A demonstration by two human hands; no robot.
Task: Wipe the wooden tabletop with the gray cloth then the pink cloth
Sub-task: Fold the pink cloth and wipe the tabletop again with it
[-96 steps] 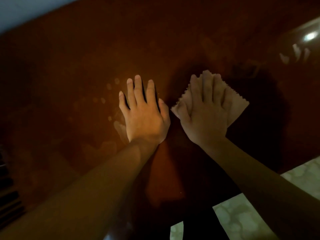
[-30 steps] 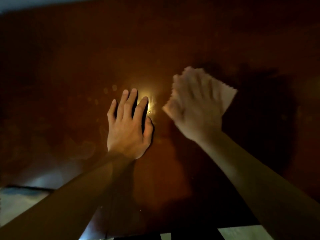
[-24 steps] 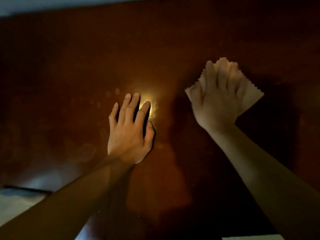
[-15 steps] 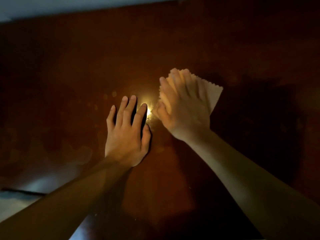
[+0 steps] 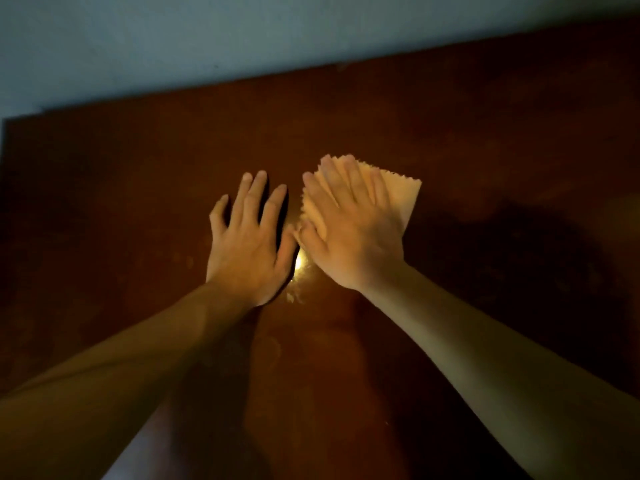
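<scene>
The right hand (image 5: 349, 233) lies flat with straight fingers (image 5: 332, 188) pressing on the thin pink zigzag-edged cloth (image 5: 403, 199), whose corner points up-right past them. The left hand (image 5: 247, 244) rests flat on the dark brown wooden counter (image 5: 138, 202), holding nothing.

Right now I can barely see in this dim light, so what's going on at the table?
A person is wiping a dark wooden tabletop. The right hand presses flat on a light cloth with zigzag-cut edges; its colour is hard to judge in this light. The left hand rests flat on the bare wood just beside it, holding nothing. A bright glare spot shows between the two hands. No second cloth is in view.
</scene>
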